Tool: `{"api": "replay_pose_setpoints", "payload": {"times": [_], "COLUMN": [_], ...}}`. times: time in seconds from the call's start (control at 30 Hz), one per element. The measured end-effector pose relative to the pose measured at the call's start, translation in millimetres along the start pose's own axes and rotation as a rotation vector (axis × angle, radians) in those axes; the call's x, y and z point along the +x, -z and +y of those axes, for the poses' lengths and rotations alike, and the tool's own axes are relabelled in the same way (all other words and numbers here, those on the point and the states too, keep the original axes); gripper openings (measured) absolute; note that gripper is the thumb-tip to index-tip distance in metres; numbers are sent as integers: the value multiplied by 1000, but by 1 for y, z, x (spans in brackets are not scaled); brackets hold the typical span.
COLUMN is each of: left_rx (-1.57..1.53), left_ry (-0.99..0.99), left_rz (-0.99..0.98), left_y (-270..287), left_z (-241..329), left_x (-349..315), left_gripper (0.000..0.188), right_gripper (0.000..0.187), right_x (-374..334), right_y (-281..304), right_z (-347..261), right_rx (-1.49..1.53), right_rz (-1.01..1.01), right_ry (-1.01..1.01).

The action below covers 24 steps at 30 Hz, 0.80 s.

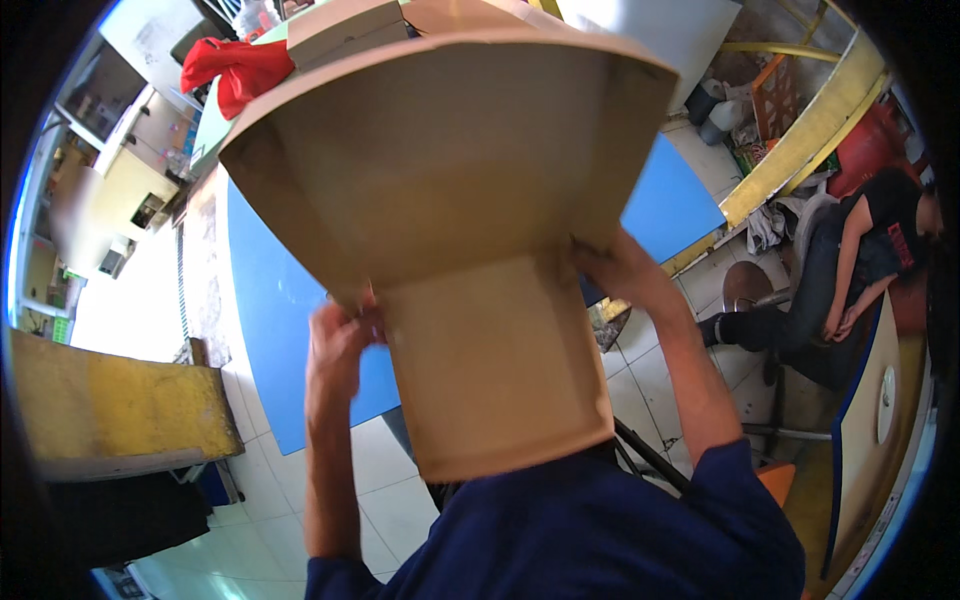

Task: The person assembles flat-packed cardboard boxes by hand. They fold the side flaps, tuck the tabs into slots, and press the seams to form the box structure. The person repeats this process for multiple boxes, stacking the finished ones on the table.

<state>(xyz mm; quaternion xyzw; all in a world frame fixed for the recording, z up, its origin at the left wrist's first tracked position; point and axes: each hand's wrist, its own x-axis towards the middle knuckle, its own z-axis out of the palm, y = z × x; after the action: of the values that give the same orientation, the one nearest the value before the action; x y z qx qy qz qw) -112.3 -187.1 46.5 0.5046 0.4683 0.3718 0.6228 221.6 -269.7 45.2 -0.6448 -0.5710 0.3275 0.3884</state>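
A brown cardboard box (500, 360) with its lid (470, 160) raised hangs close in front of my chest, its plain inner side turned toward me. At the left end of the fold between lid and base, my left hand (340, 345) grips the cardboard edge with bent fingers. My right hand (615, 270) is closed on the opposite side at the same fold, its fingertips reaching over the inner corner. Behind the box lies a blue tabletop (270, 330), mostly covered from sight by the cardboard.
Beyond the raised lid are a red plastic bag (235, 70) and another cardboard box (345, 30). A seated person (800, 300) in dark clothes is to the right, near a yellow metal frame (800, 120). A worn yellow counter (120, 405) stands at left on the tiled floor (650, 390).
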Motion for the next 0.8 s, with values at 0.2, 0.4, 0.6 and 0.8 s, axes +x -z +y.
{"api": "replay_pose_setpoints", "payload": {"times": [0.2,0.4,0.6,0.8], "left_rx": [-23,253,760,241], "left_ry": [-21,-181,-586,4], "left_rz": [-263,103,55,-393], "left_y": [13,-15,-111,-161], "left_z": [3,25,39,14], "left_x": [153,145,99,173], "left_gripper": [26,79,26,24], "right_gripper": [33,49,55,41], "right_x": [113,135,139,111], "right_y": [11,19,-3,-14], "right_z": [14,44,93,38], "right_rx": [5,127,314,216], "right_rz": [151,80,139,50], "right_ry": [1,-198,-66,-19]}}
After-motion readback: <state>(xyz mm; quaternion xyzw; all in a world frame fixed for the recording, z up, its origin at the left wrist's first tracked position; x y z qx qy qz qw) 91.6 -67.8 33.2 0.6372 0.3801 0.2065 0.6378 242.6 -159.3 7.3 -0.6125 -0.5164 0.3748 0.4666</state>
